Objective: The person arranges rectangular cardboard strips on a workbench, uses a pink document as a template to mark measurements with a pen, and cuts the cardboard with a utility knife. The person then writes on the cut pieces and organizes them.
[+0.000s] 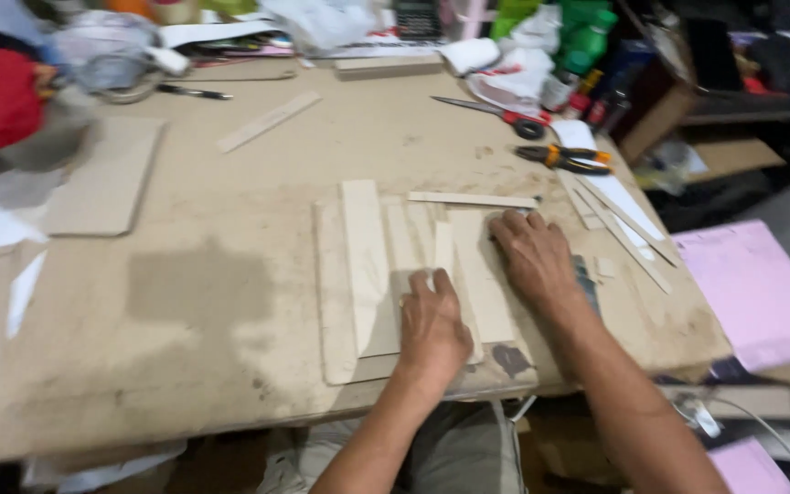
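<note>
Frame blurred, edges soft. Left hand [432,331] & right hand [532,258] lie flat, fingers loose, gripping nothing, on pale wood strips [468,274] at bench [230,302] front edge. Pink sheet [756,291] right, cut off.

Pliers [567,157], scissors [496,113], pink paper [756,293]

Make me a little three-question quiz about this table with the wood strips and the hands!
1. True or false: both bare hands lie flat on the pale wooden strips.
2. Which tool lies nearest the right hand? A) orange-handled black pliers B) red-handled scissors C) a hammer
3. Fill in: the left hand presses strips that sit on a flat beige ____.

Key: 1 true; 2 A; 3 board.
</note>
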